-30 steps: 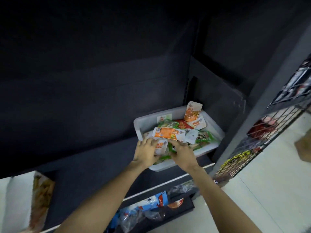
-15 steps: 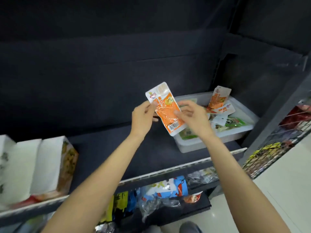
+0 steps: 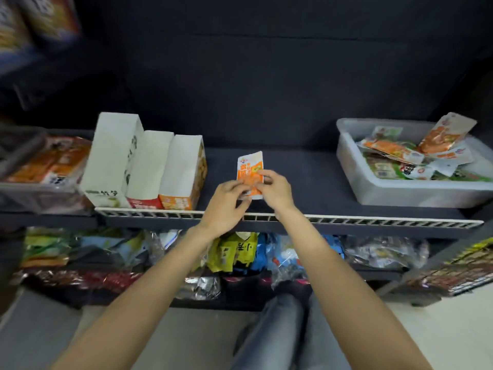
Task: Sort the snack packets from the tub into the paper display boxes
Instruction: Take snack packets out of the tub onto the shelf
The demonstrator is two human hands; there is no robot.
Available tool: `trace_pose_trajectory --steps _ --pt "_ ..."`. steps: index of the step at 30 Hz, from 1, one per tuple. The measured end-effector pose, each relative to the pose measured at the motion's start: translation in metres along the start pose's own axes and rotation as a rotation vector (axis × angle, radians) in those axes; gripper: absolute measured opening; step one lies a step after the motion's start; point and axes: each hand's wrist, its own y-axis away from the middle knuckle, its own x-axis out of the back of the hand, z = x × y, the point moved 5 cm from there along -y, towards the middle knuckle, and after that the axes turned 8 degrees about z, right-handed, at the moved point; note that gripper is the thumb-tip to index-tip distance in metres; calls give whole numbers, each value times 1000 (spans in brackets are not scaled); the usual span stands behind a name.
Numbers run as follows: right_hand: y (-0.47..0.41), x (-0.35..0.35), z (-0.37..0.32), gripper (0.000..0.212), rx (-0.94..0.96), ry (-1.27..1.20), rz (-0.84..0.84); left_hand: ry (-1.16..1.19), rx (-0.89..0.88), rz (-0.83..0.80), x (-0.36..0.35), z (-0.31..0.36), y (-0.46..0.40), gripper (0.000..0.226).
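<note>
- Head view: both hands meet over the middle of the dark shelf, holding one orange snack packet upright between them.
- The left hand has its fingers curled in against the packet's lower left edge, pinching it; the thumb seems to sit behind the packet, though blur makes that hard to confirm.
- The right hand pinches the packet's right side, fingertips pressed on the orange face about halfway up.
- The packet's white top sticks up clear above the fingers of both hands.
- Left of the fingers stand three paper display boxes side by side, touching, white sides facing the camera and printed fronts low at the shelf's front rail.
- Further left of the boxes lies a clear bin of orange packs.
- Well to the right of the fingers sits the pale plastic tub, with orange, green and white snack packets heaped inside, one leaning against its far right corner.
- Below the fingers, under the rail, a lower shelf holds mixed bagged snacks.
</note>
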Motion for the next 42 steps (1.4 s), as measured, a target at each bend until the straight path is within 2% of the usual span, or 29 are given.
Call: trace_pose_trajectory --steps 2,4,6,8,10,15,19,21,24,27,31,36,42 --pt "-7 -25 -5 31 11 83 -63 -165 -28 -20 5 -14 -3 39" --pt "-13 -49 -7 30 44 205 -176 -183 -12 -40 10 -24 -4 37" --pt "-14 -68 -5 32 97 374 -319 -240 31 -130 8 -35 -4 32" --pt "-12 -72 -2 33 155 518 -382 -333 52 -241 4 -42 -2 32" --pt "-10 -58 -3 32 235 553 -360 -360 34 -233 6 -39 -2 34" --pt "1 32 -26 28 550 486 -174 -448 -111 29 29 4 -26 32" --pt "-4 131 -38 22 666 548 58 -168 -348 258 21 67 -67 31" --pt "-16 176 -35 19 649 552 166 -1 -398 267 -2 99 -92 27" --pt "-48 233 -20 18 617 602 303 208 -393 123 -55 145 -127 26" --pt "-90 278 4 20 471 677 364 169 -341 -70 -112 174 -150 45" --pt "-139 300 30 29 253 838 230 -35 -294 -217 -153 183 -163 64" --pt "-160 294 66 53 19 1034 -109 -21 -236 -296 -165 175 -162 68" --pt "-143 286 71 40 122 1158 -162 -4 -206 -270 -167 170 -158 66"
